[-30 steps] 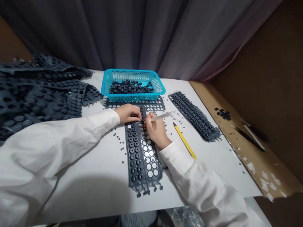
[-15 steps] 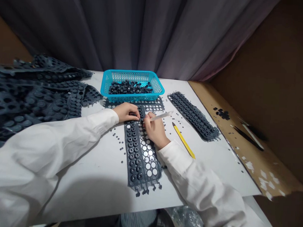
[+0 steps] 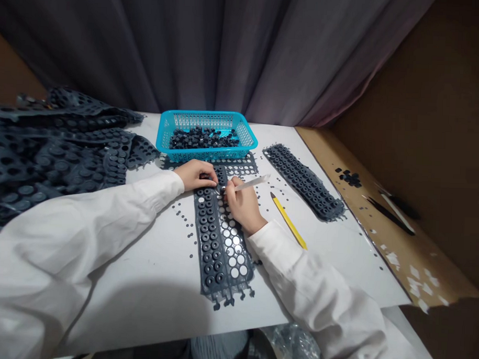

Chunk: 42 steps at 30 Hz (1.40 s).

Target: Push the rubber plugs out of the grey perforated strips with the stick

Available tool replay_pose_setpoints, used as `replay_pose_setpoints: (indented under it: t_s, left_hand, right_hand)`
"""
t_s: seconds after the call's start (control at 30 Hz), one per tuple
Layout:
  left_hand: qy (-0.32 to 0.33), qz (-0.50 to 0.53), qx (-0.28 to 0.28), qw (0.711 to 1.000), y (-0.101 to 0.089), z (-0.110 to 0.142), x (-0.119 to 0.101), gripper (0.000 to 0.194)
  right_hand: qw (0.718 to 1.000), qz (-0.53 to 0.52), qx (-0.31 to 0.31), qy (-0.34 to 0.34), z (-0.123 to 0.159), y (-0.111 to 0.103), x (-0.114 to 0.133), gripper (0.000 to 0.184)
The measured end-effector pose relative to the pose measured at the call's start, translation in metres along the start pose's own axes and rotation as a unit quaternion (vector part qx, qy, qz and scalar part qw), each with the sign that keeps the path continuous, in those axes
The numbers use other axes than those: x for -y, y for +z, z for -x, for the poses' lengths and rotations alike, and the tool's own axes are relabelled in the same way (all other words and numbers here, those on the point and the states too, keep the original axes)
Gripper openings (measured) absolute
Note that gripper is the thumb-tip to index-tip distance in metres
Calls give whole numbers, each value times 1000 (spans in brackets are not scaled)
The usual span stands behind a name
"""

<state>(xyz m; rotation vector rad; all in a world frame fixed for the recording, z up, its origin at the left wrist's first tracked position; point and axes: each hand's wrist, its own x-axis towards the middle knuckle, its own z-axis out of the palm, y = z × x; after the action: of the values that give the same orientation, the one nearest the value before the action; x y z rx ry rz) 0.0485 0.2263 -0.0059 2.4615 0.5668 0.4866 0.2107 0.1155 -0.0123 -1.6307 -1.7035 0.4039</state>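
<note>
A dark grey rubber sheet [image 3: 210,252] lies lengthwise before me, with rows of raised rings on its left part and round holes showing white on its right part. My left hand [image 3: 194,175] is closed at the sheet's far section, fingers curled and thumb against its surface. In my right hand [image 3: 244,205] is a whitish, translucent pen-like stick [image 3: 253,183], gripped like a pencil. Its working tip meets the sheet close to my left fingertips; the tip itself is hidden by my fingers.
A blue basket [image 3: 246,140] of small black pieces stands on another holed sheet [image 3: 243,166]. To the right lie a yellow craft knife or pencil-like tool [image 3: 289,220], a ringed strip [image 3: 306,184] and black tweezers [image 3: 391,216]. Rubber sheets [image 3: 67,158] are heaped at left.
The view has shifted slightly. My right fingertips have drawn back a little from my left fingers, while both hands stay at the same part of the sheet.
</note>
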Motion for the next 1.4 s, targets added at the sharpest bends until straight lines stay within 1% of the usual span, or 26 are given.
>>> replay_pose_setpoints:
  t_s: [0.17, 0.3, 0.4, 0.5, 0.57, 0.6, 0.67, 0.73, 0.77, 0.83, 0.87, 0.93, 1.0, 1.07, 1.13, 1.2, 1.3, 1.4]
  left_hand:
    - [-39, -6, -21, 999, -6, 1, 9, 23]
    - [-115, 11, -79, 990, -17, 4, 13, 27]
    - [-154, 49, -86, 983, -25, 7, 7, 30]
    - [-175, 107, -100, 974, -25, 8, -3, 32]
    - [-205, 171, -126, 955, -20, 9, -10, 35]
    - [-222, 219, -139, 940, -17, 9, -13, 38]
    - [-246, 337, -150, 896, -10, 11, -19, 45]
    - [-247, 441, -142, 851, -5, 13, -25, 48]
    - [-242, 478, -136, 834, -3, 14, -28, 48]
    - [-229, 527, -121, 810, -1, 16, -34, 46]
    - [-224, 545, -113, 800, 0, 17, -37, 44]
    - [-219, 575, -91, 783, 3, 17, -43, 41]
    - [-217, 601, -71, 766, 7, 17, -47, 36]
    - [-212, 621, -58, 752, 11, 16, -52, 33]
    - [-209, 633, -46, 744, 14, 14, -57, 35]
    - [-208, 641, -33, 738, 16, 12, -61, 39]
    - [-211, 651, -21, 728, 18, 9, -67, 41]
    - [-217, 652, -10, 727, 19, 2, -72, 34]
  right_hand:
    - [1000, 3, 5, 8, -1, 0, 0, 28]
    - [1000, 1, 10, 15, -1, 0, 0, 27]
    - [1000, -3, 11, 12, -1, 0, 0, 27]
    - [1000, -2, 6, 9, -1, 1, 0, 28]
    - [1000, -7, 4, 7, -1, 1, -1, 28]
    - [1000, -12, 3, 7, -1, 2, -1, 28]
    - [999, -42, -4, 7, 0, 2, -2, 30]
    - [993, -114, -12, 6, 1, 0, -3, 31]
    - [987, -161, -20, 4, 2, -2, -2, 30]
    - [967, -249, -50, -9, 4, -8, 1, 26]
    - [958, -275, -71, -23, 6, -12, 4, 24]
    - [951, -282, -108, -64, 8, -21, 10, 21]
    - [951, -259, -131, -109, 10, -28, 17, 14]
    - [951, -234, -139, -149, 11, -33, 21, 8]
    - [950, -215, -136, -180, 10, -35, 22, 14]
    - [953, -195, -129, -194, 9, -36, 21, 14]
    - [955, -198, -123, -186, 7, -40, 22, 10]
    - [953, -233, -113, -157, 4, -50, 22, 12]
